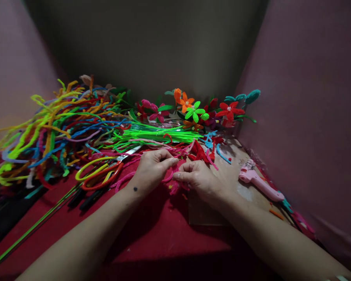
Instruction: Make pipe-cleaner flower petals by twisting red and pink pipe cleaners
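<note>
My left hand [152, 169] is closed, thumb and forefinger pinched together over the middle of the red table. Facing it, my right hand [201, 177] pinches in the same way, its fingertips close to the left ones. Between them a pink pipe cleaner [167, 178] curves, seemingly gripped by both; the exact hold is partly hidden by the fingers. More pink pipe cleaners [124, 178] lie behind and beside my left wrist. Red pipe-cleaner pieces [199, 150] rest just beyond my right hand.
Scissors [101, 175] with orange and yellow handles lie left. A large heap of coloured pipe cleaners [46, 132] fills the far left, with a green bundle [155, 135] at centre. Pipe-cleaner flowers [229, 112] stand behind. A pink tool like a glue gun [260, 181] lies on a brown board [203, 212].
</note>
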`<state>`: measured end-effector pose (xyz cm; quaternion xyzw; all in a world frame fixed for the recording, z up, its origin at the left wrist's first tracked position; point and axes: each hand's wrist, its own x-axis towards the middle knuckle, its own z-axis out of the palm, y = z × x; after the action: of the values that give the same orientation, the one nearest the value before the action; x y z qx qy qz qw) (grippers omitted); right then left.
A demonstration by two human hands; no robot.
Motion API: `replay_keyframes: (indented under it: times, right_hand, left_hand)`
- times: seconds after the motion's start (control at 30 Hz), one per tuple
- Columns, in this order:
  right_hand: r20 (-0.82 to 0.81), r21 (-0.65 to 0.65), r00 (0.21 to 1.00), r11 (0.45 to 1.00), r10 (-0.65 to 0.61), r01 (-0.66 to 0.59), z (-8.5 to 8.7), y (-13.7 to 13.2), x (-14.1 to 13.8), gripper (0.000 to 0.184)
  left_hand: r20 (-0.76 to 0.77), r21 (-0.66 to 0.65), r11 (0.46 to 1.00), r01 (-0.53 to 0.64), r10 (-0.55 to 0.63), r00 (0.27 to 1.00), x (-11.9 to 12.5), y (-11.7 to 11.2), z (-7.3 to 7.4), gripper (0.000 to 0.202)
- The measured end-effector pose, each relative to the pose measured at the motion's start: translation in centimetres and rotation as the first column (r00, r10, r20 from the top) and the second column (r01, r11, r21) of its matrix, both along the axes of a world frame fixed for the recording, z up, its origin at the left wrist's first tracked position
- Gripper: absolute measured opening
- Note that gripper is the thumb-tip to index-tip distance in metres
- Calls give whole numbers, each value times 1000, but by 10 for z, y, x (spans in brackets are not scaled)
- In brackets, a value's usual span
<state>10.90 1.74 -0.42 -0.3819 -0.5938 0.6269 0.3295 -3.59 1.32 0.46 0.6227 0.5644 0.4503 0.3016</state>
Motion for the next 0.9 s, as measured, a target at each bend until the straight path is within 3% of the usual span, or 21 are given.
replay_keyframes:
  times: [0.1, 0.2, 0.27, 0.33, 0.53, 0.73, 0.9]
  right_hand:
    - [-18, -12, 1000, 1000, 15, -16, -1, 1, -1, 23]
    - [-8, -12, 1000, 1000, -10, 10, -3, 3, -1, 26]
    - [-29, -12, 999, 1000, -28, 27, -6, 6, 0, 28]
    - [-69, -23, 997, 999, -25, 23, -10, 9, 2, 25]
    - [-102, -43, 994, 999, -28, 24, -12, 12, 5, 7]
    - [-127, -43, 982, 990, -141, 137, -12, 14, 5, 13]
    - [-200, -76, 962, 982, -186, 174, -17, 16, 5, 17]
  left_hand:
    - [-145, 175, 984, -37, 63, 987, 0, 1, -3, 22]
    - [42, -17, 998, 64, -63, 997, -2, 2, -5, 22]
    - [242, -180, 964, 196, -150, 959, -3, 3, -6, 25]
    - [355, -241, 931, 275, -179, 918, -4, 3, -6, 26]
    - [400, -261, 944, 203, -86, 913, -2, 2, -6, 25]
    - [495, -275, 914, 298, -131, 859, -5, 4, -11, 25]
    - [443, -362, 891, 274, -94, 891, -5, 3, -12, 22]
